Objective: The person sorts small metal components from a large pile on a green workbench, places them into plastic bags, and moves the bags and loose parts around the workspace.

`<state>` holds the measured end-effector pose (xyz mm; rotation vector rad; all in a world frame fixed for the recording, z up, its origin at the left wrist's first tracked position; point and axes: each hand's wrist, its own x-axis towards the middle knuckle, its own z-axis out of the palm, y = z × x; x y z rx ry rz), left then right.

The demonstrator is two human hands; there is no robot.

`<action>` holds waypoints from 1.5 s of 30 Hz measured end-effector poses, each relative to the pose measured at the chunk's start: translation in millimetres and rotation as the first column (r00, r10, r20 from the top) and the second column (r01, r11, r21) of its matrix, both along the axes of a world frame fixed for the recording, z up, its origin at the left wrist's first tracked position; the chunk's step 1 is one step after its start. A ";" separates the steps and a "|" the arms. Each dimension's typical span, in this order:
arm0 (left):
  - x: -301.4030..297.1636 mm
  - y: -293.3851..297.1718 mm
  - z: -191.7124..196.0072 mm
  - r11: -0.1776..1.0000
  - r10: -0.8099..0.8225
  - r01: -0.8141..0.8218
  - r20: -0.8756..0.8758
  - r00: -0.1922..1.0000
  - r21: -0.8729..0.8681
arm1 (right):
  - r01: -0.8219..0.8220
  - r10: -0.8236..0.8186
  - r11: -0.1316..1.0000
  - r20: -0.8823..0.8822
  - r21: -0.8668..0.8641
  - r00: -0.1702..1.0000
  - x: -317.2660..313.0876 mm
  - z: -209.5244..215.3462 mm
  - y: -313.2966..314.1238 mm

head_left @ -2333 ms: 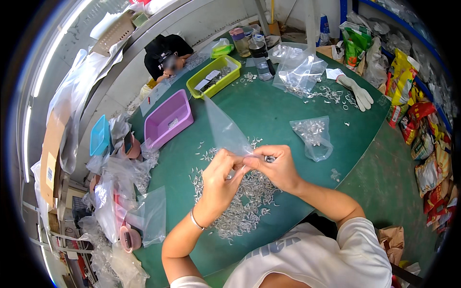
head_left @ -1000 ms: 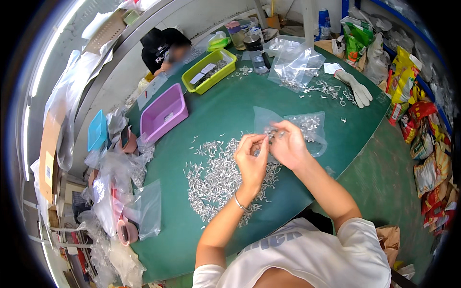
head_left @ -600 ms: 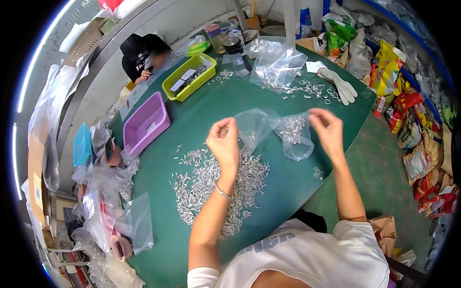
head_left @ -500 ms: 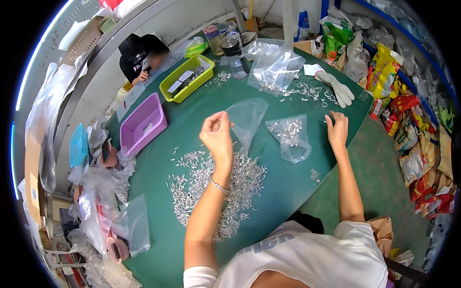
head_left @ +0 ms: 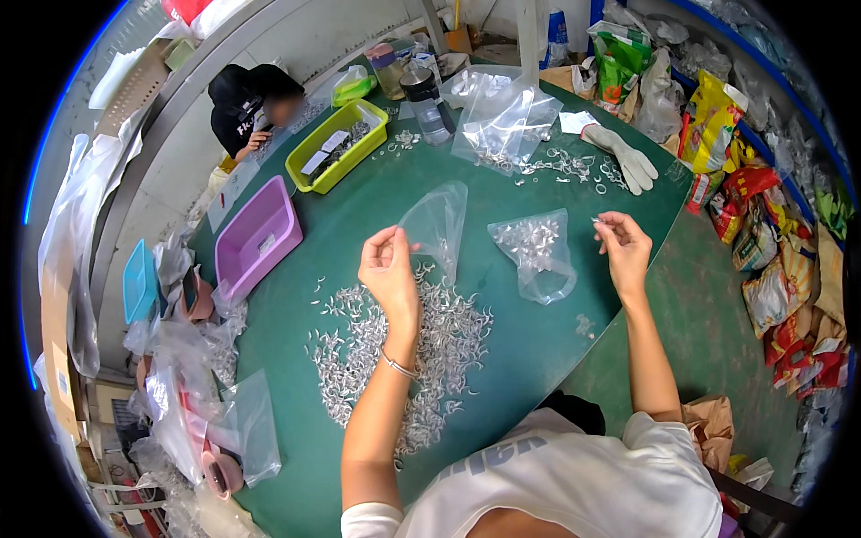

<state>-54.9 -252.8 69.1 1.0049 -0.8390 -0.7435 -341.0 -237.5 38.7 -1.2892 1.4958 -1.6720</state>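
My left hand point(head_left: 388, 273) is closed in a pinch on the rim of a clear plastic bag point(head_left: 441, 220), which hangs over the table with a few small bits visible low in it. Beneath my left forearm spreads a big pile of small curved silver metal pieces point(head_left: 448, 345). Off to the right, my right hand point(head_left: 626, 249) is raised above the table's edge, thumb and fingers pinching a small silver metal piece point(head_left: 597, 221). Between both hands lies another clear bag point(head_left: 554, 278) with a cluster of silver pieces inside.
A purple basin point(head_left: 285, 235) and a yellow-green basket point(head_left: 309, 186) stand at the far left of the green table point(head_left: 359, 224). Farther back are a dark-lidded bottle point(head_left: 429, 112), clear bags point(head_left: 507, 117), loose rings and a white glove point(head_left: 628, 160). Beyond the basket a person point(head_left: 247, 103) sits.
My right hand has turned inward, its fingers closing from spread to a pinch with a small metal piece showing. My left hand, still on the bag, has shifted slightly left and down.
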 end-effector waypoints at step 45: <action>8.6 8.6 -2.9 0.998 -0.059 0.060 -0.039 0.997 0.023 | -0.452 0.331 0.874 0.459 0.181 0.824 34.8 -56.0 -145.9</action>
